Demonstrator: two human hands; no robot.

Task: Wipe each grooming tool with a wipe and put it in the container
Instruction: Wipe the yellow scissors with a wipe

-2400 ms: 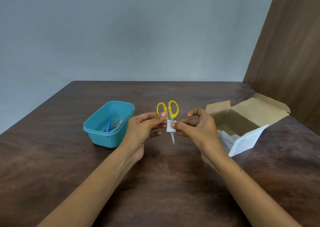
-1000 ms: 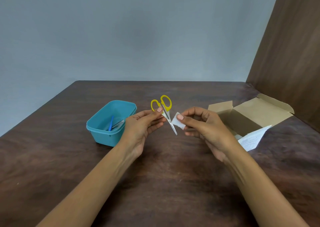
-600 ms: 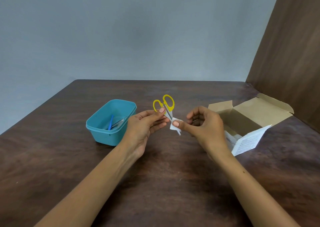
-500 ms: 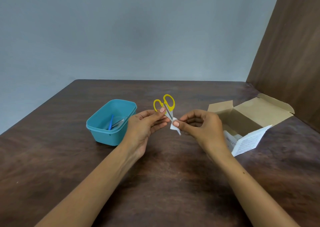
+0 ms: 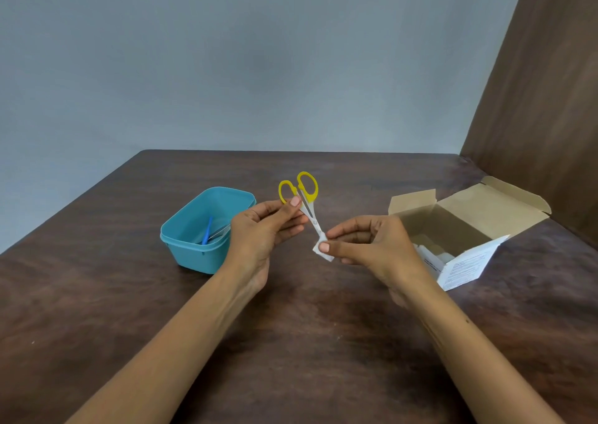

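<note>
Small scissors (image 5: 304,195) with yellow handles are held above the table, handles up and blades slanting down to the right. My left hand (image 5: 263,229) grips them just below the handles. My right hand (image 5: 365,244) pinches a small white wipe (image 5: 322,250) around the blade tips, which the wipe hides. A teal plastic container (image 5: 194,255) stands left of my left hand; a blue-handled tool (image 5: 207,231) and a metal tool lie inside it.
An open cardboard box (image 5: 466,226) with white packets inside sits to the right of my right hand. A brown panel rises along the table's right side. The dark wooden table (image 5: 307,342) stretches toward me.
My right hand has slid the wipe down the blades from near the pivot to the tips. The scissors have tilted, handles leaning left. The left hand's grip is unchanged.
</note>
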